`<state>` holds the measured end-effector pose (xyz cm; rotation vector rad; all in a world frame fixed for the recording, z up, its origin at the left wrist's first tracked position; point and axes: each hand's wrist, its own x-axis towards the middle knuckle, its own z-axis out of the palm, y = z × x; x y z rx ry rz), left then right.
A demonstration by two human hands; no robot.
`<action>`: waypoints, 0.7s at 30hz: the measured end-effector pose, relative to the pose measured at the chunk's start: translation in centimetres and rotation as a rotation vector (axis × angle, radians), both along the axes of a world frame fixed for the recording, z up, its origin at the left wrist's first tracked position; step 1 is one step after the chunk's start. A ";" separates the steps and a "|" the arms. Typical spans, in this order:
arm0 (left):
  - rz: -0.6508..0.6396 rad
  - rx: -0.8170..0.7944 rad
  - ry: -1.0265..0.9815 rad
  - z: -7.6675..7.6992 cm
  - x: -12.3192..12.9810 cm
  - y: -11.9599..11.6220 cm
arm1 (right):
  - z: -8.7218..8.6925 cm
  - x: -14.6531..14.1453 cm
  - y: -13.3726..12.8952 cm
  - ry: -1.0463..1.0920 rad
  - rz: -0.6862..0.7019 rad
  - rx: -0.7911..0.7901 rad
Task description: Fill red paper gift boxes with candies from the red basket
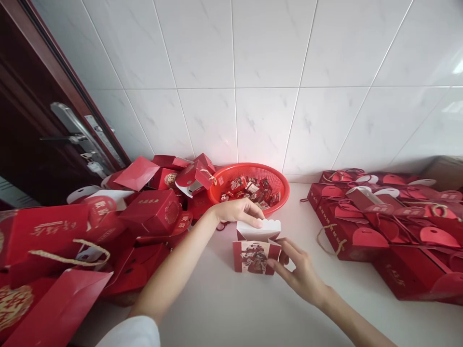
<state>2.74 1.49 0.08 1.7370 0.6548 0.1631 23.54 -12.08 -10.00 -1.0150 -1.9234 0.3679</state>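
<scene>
Between our fingers [253,220] we have smooth printed card, faintly satiny, on the small box [255,258], with a matt white flap [265,225]. Just beyond our fingers, the basket [249,167] looks like glossy perforated plastic, holding shiny wrappers [238,183]. Left of our fingers we see a rough twisted-cord handle [61,260] on smooth card; farther beyond, glossy wall tiles [269,48]; far left, a polished metal door handle [77,124].

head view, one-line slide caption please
Left hand and right hand at an open box, red basket of packets behind, red boxes either side.
</scene>
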 end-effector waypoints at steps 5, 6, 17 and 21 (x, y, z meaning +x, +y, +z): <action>-0.019 0.117 -0.025 1.3 -1.7 1.1 | 2.4 1.7 1.6 0.072 -0.042 0.056; 0.002 0.116 -0.041 1.5 -1.9 1.7 | 3.1 2.1 2.4 0.105 -0.083 0.053; 0.196 0.530 0.247 -1.9 3.8 13.0 | 8.1 1.0 15.7 0.709 -0.242 -0.095; 0.157 0.667 0.318 -3.0 6.9 15.3 | 7.4 0.3 19.1 0.858 -0.265 -0.240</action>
